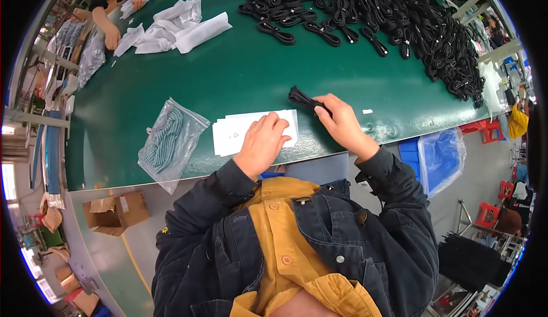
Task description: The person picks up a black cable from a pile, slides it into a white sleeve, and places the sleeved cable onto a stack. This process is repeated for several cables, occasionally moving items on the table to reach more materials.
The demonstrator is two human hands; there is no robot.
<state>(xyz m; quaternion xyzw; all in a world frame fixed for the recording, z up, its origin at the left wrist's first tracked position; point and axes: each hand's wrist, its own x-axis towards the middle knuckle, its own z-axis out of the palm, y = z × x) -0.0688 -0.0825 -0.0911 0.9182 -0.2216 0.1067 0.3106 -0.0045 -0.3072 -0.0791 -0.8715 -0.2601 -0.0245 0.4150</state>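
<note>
A folded black cable bundle (304, 98) is pinched in my right hand (341, 124), its looped end pointing up and left over the green table. My left hand (264, 143) rests on a stack of flat white plastic bags (226, 136) in front of me, its fingers bent, tips down on the top bag and thumb apart. Left of the stack lies a clear zip bag (191, 124) with grey-green striped cord (165, 140) coiled inside; neither hand touches it.
A large heap of black cable bundles (354, 9) covers the far right of the table (257, 71). At the far left a co-worker's hands (112, 36) work beside crumpled white bags (165, 29). Below the edge are a cardboard box (120, 211) and a plastic-lined blue bin (436, 160).
</note>
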